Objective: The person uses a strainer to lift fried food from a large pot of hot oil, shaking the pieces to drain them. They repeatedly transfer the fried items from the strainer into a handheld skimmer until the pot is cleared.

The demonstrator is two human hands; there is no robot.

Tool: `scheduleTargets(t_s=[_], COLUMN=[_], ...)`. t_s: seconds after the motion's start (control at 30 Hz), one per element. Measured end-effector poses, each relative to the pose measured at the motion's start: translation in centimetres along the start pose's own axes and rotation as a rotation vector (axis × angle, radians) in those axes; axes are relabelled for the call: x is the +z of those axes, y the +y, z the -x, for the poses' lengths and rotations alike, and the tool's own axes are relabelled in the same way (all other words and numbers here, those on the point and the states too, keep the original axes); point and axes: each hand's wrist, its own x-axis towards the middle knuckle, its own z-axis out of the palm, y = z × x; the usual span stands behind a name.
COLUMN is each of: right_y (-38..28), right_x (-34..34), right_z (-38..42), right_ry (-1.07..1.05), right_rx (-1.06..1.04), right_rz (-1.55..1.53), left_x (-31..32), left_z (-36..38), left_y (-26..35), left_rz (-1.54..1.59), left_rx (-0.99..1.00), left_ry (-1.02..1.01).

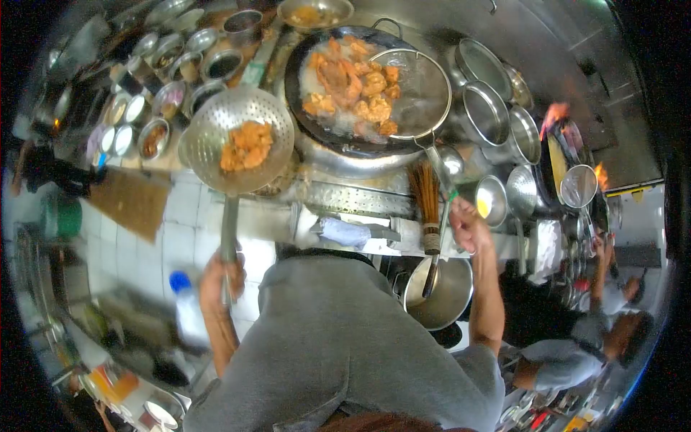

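My left hand (pixel 222 279) grips the handle of a perforated ladle (pixel 209 119), whose bowl holds a few orange-brown fried pieces (pixel 247 146). My right hand (pixel 469 226) is closed round the handle of a round wire strainer (pixel 421 90). The strainer lies over the right part of a dark wok (pixel 302 115). Orange fried pieces (pixel 345 83) sit in bubbling oil in the wok, some of them at the strainer's left edge. Below the wok, a bamboo brush (pixel 427 209) rests beside my right hand.
Sauce and seasoning bowls (pixel 135 108) crowd the upper left. Metal pans (pixel 486 113) lean at the right. Flames (pixel 554 115) rise by another wok. A person (pixel 568 353) works at the far right. A deep pot (pixel 450 288) stands below the counter edge.
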Motion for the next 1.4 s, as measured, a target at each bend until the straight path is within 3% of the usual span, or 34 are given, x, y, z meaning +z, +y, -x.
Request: scheduleTargets(t_s=[0.3,0.5,0.77,1.03,1.13,1.27,1.33,1.4], right_y=[0.7,1.8,-0.9,-2.8,-3.1,-4.3,-3.9,-4.4], right_x=[1.4,0.0,-1.1,0.8,1.0,2.8,1.7,3.4], right_z=[-0.4,-2.2,-0.1,-0.3,-0.5,0.1,-0.6,-0.4], right_ry=[0.07,-0.004,-0.125,-0.13,-0.126,-0.022,-0.051,0.007], right_rx=[-0.089,-0.209,-0.15,-0.063,-0.208,-0.159,-0.438,-0.512], right_rz=[0.028,-0.026,0.107,0.482,0.677,0.773,0.998,1.163], left_x=[-0.2,0.9,1.9,2.0,1.4,0.8,0.5,0.5], left_z=[0.2,-0.1,-0.8,0.0,0.7,1.2,1.4,1.5], left_y=[-0.3,0.4,1.4,1.1,0.4,0.3,0.1,0.2], left_rz=[0.02,-0.053,-0.08,-0.103,-0.103,-0.107,-0.093,-0.087], left_rx=[0.027,0.062,0.078,0.103,0.126,0.13,0.129,0.12], left_ry=[-0.036,-0.043,-0.049,-0.064,-0.037,0.034,0.036,0.032])
